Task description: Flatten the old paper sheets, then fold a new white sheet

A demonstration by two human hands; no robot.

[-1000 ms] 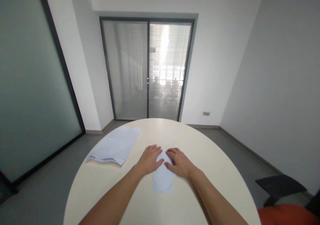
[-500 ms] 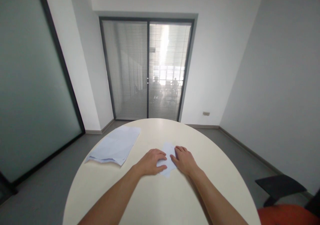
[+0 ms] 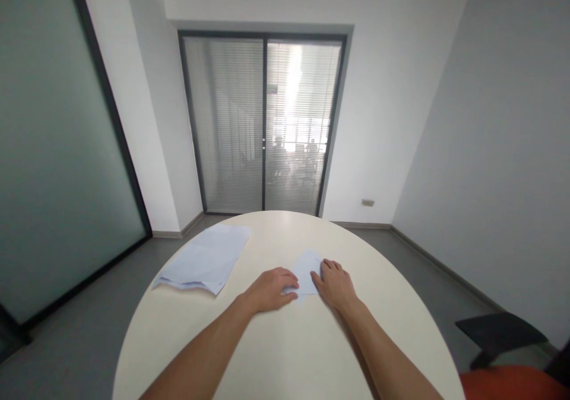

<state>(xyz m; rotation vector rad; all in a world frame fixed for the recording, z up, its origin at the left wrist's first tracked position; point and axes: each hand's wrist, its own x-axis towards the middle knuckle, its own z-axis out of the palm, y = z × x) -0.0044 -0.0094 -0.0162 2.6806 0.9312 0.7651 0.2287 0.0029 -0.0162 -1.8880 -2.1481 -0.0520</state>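
Note:
A small piece of folded white paper lies on the round cream table, between my two hands. My left hand rests at the paper's left edge, its thumb apart from the bent fingers and the tips touching the sheet. On the other side, my right hand lies palm down with its thumb spread from the fingers, touching the paper's right edge. Part of the paper's edges is hidden under the fingers.
A stack of larger white sheets lies at the table's far left, its near edge curling up. To the right stands a chair with a black armrest and a red seat. Glass doors with blinds are behind the table.
The small paper has turned and its outline has changed, now reaching farther right. My right hand has shifted slightly right; my left hand has hardly moved.

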